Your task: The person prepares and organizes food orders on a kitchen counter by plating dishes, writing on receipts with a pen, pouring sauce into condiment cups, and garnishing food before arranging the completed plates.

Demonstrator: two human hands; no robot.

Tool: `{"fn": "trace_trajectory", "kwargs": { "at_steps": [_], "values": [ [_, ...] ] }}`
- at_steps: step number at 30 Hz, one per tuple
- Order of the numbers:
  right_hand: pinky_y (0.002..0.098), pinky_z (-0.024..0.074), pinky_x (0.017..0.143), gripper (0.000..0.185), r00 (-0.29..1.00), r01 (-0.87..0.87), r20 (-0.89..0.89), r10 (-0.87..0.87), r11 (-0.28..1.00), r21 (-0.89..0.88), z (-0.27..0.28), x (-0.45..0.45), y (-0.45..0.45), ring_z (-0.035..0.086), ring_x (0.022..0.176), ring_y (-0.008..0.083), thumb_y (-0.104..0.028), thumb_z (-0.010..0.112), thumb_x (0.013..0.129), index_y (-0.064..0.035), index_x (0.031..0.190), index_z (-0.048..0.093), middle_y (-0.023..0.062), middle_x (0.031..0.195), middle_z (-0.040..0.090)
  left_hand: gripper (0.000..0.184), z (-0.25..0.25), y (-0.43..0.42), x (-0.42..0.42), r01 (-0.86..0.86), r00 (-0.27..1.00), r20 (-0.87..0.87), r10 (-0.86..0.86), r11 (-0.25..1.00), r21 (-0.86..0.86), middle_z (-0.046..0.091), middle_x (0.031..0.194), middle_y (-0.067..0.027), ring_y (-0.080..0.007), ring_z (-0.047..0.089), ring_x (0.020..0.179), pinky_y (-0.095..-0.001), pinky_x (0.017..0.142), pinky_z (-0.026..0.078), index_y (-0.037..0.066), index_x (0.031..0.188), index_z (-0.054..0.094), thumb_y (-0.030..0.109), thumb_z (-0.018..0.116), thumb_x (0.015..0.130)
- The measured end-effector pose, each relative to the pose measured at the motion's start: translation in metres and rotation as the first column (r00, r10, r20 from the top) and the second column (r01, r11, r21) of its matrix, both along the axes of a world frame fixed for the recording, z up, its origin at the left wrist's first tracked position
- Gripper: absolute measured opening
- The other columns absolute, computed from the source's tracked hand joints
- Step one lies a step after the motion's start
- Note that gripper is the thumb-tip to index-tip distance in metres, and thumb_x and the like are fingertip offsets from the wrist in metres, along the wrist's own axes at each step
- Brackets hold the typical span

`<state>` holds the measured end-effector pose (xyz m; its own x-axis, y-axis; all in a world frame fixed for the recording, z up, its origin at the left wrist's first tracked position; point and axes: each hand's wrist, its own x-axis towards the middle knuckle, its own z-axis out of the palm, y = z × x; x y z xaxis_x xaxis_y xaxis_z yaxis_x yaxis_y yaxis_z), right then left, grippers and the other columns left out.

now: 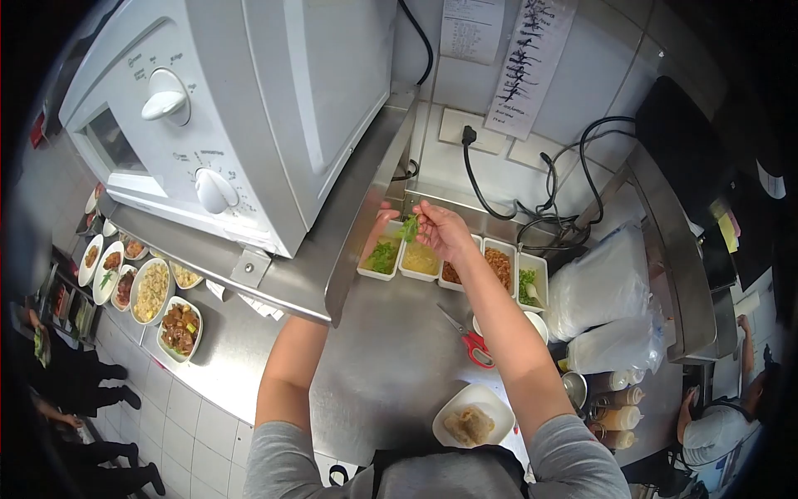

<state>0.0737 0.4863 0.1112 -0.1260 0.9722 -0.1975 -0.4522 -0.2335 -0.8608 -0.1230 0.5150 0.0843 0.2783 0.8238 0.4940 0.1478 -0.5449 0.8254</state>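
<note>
My right hand (pixel 443 230) is closed in a pinch on a sprig of leafy green herb (pixel 408 229), held above the row of white tubs. Left of it, my left hand (pixel 381 221) is partly hidden behind the steel shelf edge. Its visible fingers look loosely spread beside the herb tub (pixel 381 257). Next to that stands a tub of pale yellow bits (pixel 421 259). Past my right forearm are a tub of brown crumbly topping (pixel 499 266) and a tub of chopped greens (pixel 529 287) with a spoon. A white bowl with dumpling-like food (pixel 470 425) sits close to my body.
A microwave (pixel 283 108) stands on the raised steel shelf (pixel 337 283) at left. Red-handled scissors (pixel 478 349) lie on the counter. Plastic bags (pixel 600 283) and sauce bottles (pixel 619 416) are at right. Filled dishes (pixel 153 291) line the left counter. Other people stand at both sides.
</note>
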Motion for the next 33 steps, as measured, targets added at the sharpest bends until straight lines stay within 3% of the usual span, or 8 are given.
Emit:
{"fn": "trace_trajectory", "kwargs": {
  "at_steps": [2,5,12,18,20,26,28,33],
  "values": [
    [0.0223,0.0420,0.057,0.022,0.999,-0.040,0.008,0.040,0.999,0.019,0.001,-0.009,-0.002,0.050,0.060,0.0053,-0.034,0.061,0.087,-0.0117,0.088,0.065,-0.0075,0.067,0.054,0.018,0.008,0.007,0.001,0.268,0.963,0.049,-0.263,0.946,-0.181,0.051,0.116,-0.0040,-0.0148,0.049,0.107,-0.0292,0.094,0.036,0.006,0.100,0.066,0.016,0.056,0.089],
    [0.0224,0.0412,0.056,0.023,0.999,-0.025,0.030,0.024,1.000,0.012,0.005,-0.018,-0.003,0.046,0.057,0.0048,-0.034,0.062,0.086,-0.0108,0.087,0.066,-0.0075,0.066,0.052,0.017,0.013,0.001,-0.002,0.251,0.965,0.008,-0.262,0.917,-0.309,0.052,0.115,-0.0041,-0.0139,0.048,0.108,-0.0286,0.096,0.036,0.004,0.097,0.067,0.016,0.061,0.086],
    [0.0209,0.0391,0.054,0.020,0.994,-0.061,0.099,0.056,0.997,0.050,-0.001,-0.030,-0.003,0.043,0.054,0.0033,-0.029,0.064,0.085,-0.0103,0.089,0.067,-0.0084,0.060,0.050,0.027,0.039,-0.020,-0.005,0.077,0.994,0.100,-0.051,0.960,-0.268,0.059,0.100,-0.0051,-0.0114,0.058,0.092,-0.0271,0.087,0.044,0.001,0.098,0.059,0.012,0.072,0.077],
    [0.0201,0.0369,0.055,0.019,0.948,-0.012,0.315,-0.042,0.986,0.167,0.001,-0.041,-0.001,0.043,0.056,0.0031,-0.025,0.065,0.085,-0.0077,0.093,0.069,-0.0052,0.070,0.058,0.030,0.036,-0.012,-0.007,-0.055,0.977,-0.212,0.015,0.981,-0.183,0.060,0.091,-0.0039,-0.0096,0.059,0.085,-0.0260,0.081,0.047,0.002,0.098,0.055,0.008,0.072,0.074],
    [0.0205,0.0375,0.055,0.019,0.926,0.019,0.363,-0.103,0.973,0.229,-0.001,-0.041,-0.001,0.045,0.058,0.0037,-0.023,0.064,0.085,-0.0064,0.093,0.069,-0.0036,0.073,0.061,0.023,0.025,-0.009,-0.010,-0.002,0.999,-0.047,-0.003,0.994,-0.105,0.060,0.090,-0.0023,-0.0093,0.058,0.081,-0.0259,0.079,0.046,0.004,0.093,0.057,0.007,0.071,0.074],
    [0.0336,0.0473,0.061,0.013,0.607,-0.211,0.690,-0.395,0.757,0.619,-0.007,-0.039,0.002,0.060,0.065,0.0232,-0.010,0.063,0.080,-0.0002,0.088,0.066,0.0132,0.076,0.065,0.010,0.007,-0.001,-0.005,-0.043,0.990,-0.139,0.031,0.996,-0.085,0.056,0.100,0.0006,-0.0121,0.054,0.087,-0.0268,0.075,0.043,0.002,0.074,0.059,0.011,0.065,0.075],
    [0.0342,0.0476,0.064,0.010,0.229,-0.426,0.778,-0.585,0.658,0.621,-0.004,-0.039,0.000,0.060,0.070,0.0278,-0.006,0.060,0.079,0.0029,0.083,0.063,0.0157,0.077,0.062,0.011,0.004,0.001,-0.004,-0.037,0.976,-0.214,0.033,0.999,-0.016,0.055,0.100,-0.0001,-0.0131,0.053,0.089,-0.0275,0.075,0.043,0.002,0.074,0.059,0.011,0.065,0.074],
    [0.0372,0.0474,0.067,0.008,0.333,-0.451,0.788,-0.518,0.646,0.616,-0.005,-0.039,-0.003,0.058,0.072,0.0329,-0.005,0.058,0.078,0.0005,0.081,0.063,0.0166,0.079,0.060,0.014,0.005,-0.008,-0.009,-0.025,0.942,-0.325,0.082,0.984,0.175,0.054,0.097,-0.0021,-0.0154,0.053,0.093,-0.0294,0.077,0.042,0.001,0.075,0.059,0.013,0.066,0.072]
  ]
}}
